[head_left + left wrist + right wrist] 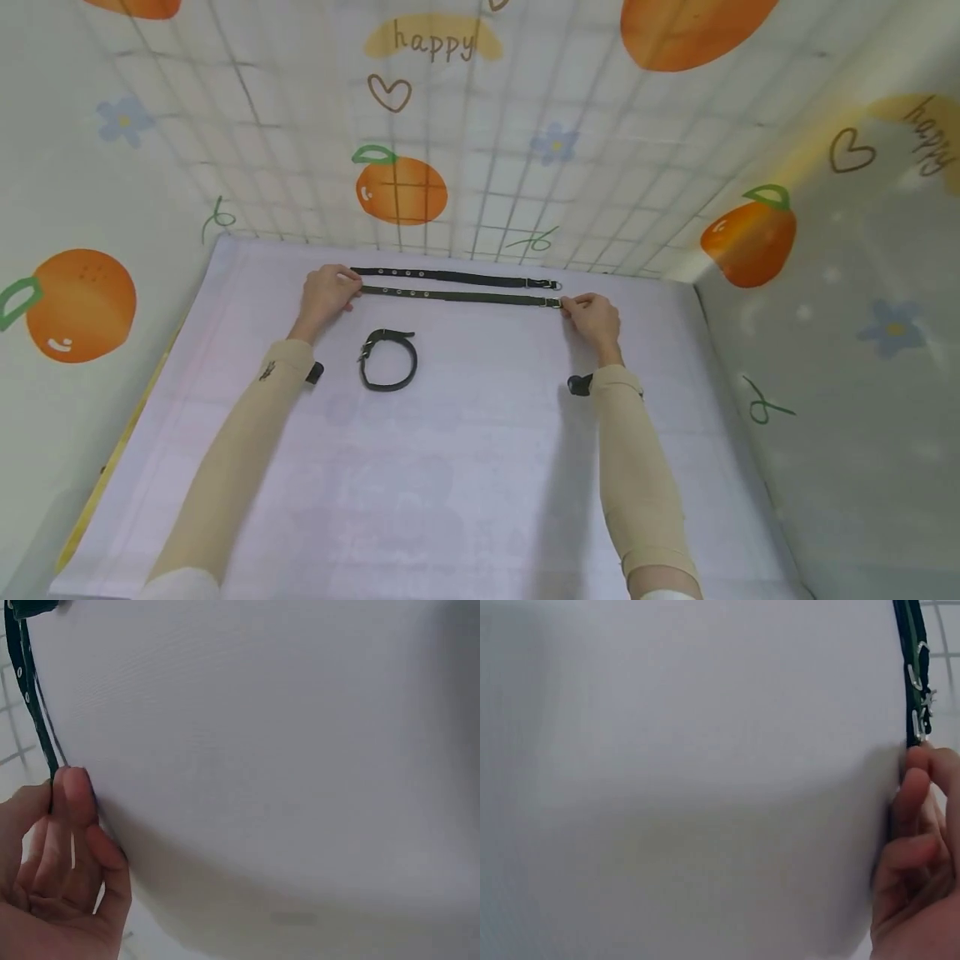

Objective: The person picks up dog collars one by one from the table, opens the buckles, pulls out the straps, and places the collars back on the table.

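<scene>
A dark green buckle collar (pixel 480 297) lies stretched out straight, left to right, near the back of the white surface. My left hand (pixel 327 293) pinches its holed end between thumb and fingers. At the other end, by the metal buckle, my right hand (pixel 597 323) pinches the collar's tip. Just behind it, almost parallel, is a second, blacker collar (pixel 480 278), also laid straight with its buckle to the right. In the right wrist view the metal buckles (pixel 917 724) show just beyond my fingertips. The left wrist view shows eyelets along a strap (pixel 34 705).
A third dark collar (pixel 415 362), buckled into a loop, lies in front of the straight ones, nearer my left arm. Behind the collars rises a white grid (pixel 517 192) covered by a sheet printed with oranges. Sheet-covered walls stand at left and right.
</scene>
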`<state>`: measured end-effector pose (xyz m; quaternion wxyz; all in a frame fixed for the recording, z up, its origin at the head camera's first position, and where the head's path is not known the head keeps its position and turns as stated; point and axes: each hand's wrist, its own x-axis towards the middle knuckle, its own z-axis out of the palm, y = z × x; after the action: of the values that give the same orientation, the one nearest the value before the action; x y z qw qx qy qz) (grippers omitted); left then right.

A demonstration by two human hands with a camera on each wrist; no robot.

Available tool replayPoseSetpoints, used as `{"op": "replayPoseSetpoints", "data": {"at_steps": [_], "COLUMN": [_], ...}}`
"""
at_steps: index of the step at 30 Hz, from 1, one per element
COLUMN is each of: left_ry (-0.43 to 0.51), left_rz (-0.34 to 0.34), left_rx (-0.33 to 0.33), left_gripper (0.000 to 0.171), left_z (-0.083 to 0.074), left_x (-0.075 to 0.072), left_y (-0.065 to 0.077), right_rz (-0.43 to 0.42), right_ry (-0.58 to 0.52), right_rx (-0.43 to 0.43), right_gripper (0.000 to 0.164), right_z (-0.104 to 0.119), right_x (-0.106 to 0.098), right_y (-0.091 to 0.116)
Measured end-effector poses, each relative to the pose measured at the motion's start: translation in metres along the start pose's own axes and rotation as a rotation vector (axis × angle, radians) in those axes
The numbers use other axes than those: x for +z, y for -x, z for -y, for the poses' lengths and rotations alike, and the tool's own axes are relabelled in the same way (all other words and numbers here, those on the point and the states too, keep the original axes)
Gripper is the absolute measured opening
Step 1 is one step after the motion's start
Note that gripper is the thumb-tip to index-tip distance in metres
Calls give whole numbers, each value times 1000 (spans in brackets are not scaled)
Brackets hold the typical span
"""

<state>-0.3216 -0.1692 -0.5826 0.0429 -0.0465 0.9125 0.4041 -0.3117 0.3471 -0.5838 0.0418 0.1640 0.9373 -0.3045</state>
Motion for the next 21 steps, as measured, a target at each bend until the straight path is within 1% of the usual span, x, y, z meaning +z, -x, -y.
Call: {"op": "replayPoseSetpoints", "data": {"at_steps": [3,6,8,12,14,17,21], "left_ry": [-21,-40,-35,-11,-2,14,48], "left_rz": [-2,-2,-8,-54,-83,-108,-88], "left_rx": [-6,-18,-9,21,23,23,27], "left_gripper": [26,25,24,24,24,26,28], "left_z": [-3,-6,-7,-3,1,6,11], "left_x": [1,0,1,3,6,9,14], "left_y": [-1,0,2,6,8,10,15], "right_rz": [-24,-14,-9,-12,-17,-57,-124], "right_ry": [-48,-79,-91,-84,-90,-115,-162], "right_rx": [43,64,73,62,55,47,54], "right_gripper": [54,57,58,58,58,55,54], "right_z": [-3,-6,-7,-6,-4,2,11], "right_x": [1,2,3,4,4,6,10], "right_y": [-1,-3,-4,-1,2,10,22]}}
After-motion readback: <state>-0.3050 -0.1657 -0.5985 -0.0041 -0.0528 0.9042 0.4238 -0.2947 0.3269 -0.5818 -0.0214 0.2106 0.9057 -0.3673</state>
